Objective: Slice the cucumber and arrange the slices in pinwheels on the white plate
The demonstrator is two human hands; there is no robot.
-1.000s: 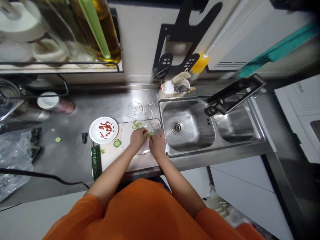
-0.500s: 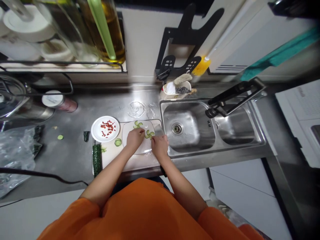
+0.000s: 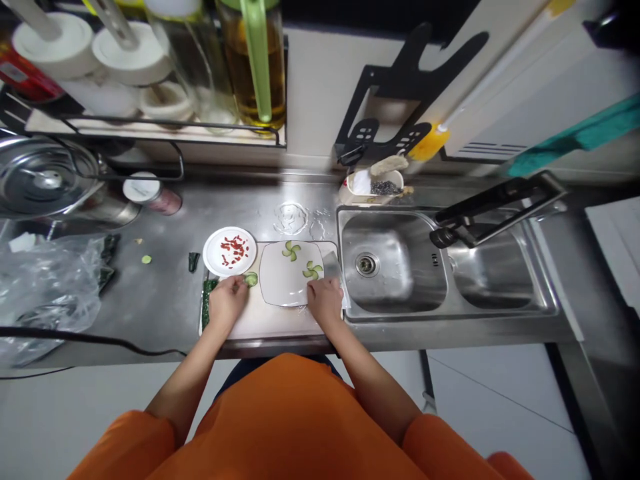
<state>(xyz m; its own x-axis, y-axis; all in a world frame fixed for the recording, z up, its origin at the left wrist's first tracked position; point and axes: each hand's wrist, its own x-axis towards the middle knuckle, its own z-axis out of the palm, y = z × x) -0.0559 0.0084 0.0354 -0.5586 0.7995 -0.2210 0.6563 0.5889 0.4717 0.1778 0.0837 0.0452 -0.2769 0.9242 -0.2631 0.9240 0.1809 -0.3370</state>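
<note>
My left hand [image 3: 227,301] is at the left of the cutting board [image 3: 273,327]. Its fingers are drawn together at a small pile of cucumber slices [image 3: 251,279]. My right hand [image 3: 325,300] is closed at the right edge of a white square plate [image 3: 280,280]; what its fingers hold, if anything, is hidden. Fanned cucumber slices form two green pinwheels on the plate, one at the top [image 3: 291,251] and one at the right [image 3: 313,270]. A wide knife blade [image 3: 331,264] lies beside the right hand. A dark cucumber piece [image 3: 206,300] is partly behind my left hand.
A white round dish [image 3: 215,257] holds red bits. Left on the counter are a dark green cucumber end [image 3: 193,261], a plastic bag [image 3: 55,287] and a lidded pot [image 3: 45,177]. The double sink [image 3: 395,307] with its black tap [image 3: 480,203] is at the right.
My left hand has moved left, from above the plate to the pile of cucumber slices. My right hand stays by the plate's right edge. The view has shifted a little.
</note>
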